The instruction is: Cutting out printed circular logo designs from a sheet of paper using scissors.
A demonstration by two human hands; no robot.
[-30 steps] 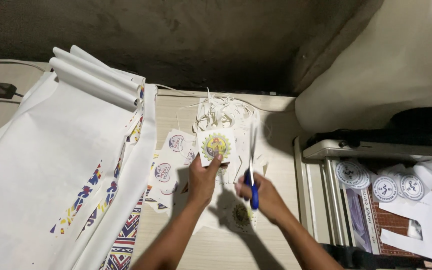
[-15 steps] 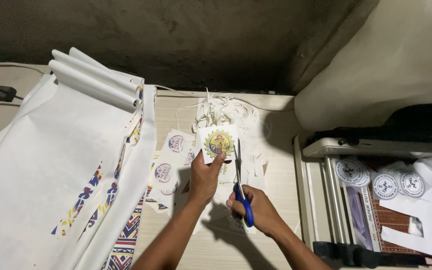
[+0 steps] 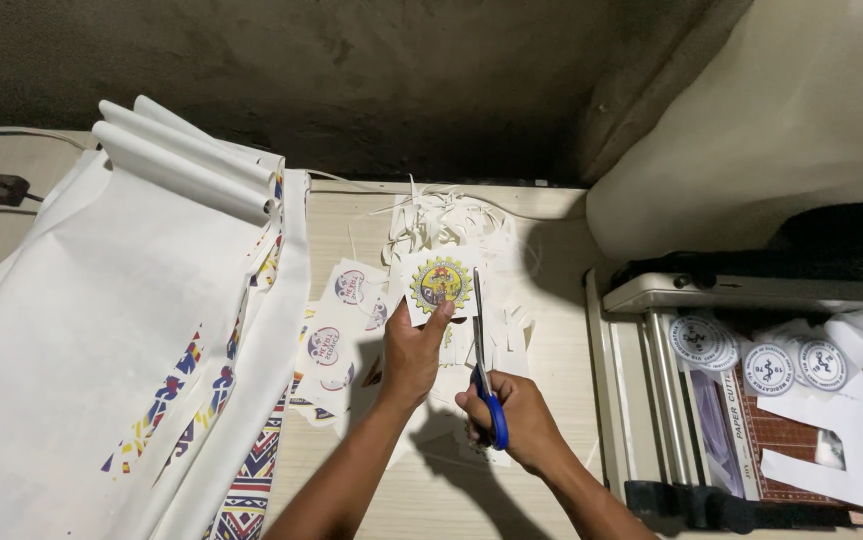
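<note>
Scissors, blue-handled, gripped in my right hand, blades pointing twelve o'clock along the printed sticker sheet's right edge. My left hand is pinching that sheet from six o'clock, above the counter.

Square sticker, yellow gear emblem, upright; blue-handled scissors at its rt edge.

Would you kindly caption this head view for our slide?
Left hand holds a round-emblem paper sticker; right hand works blue-handled scissors.
</note>
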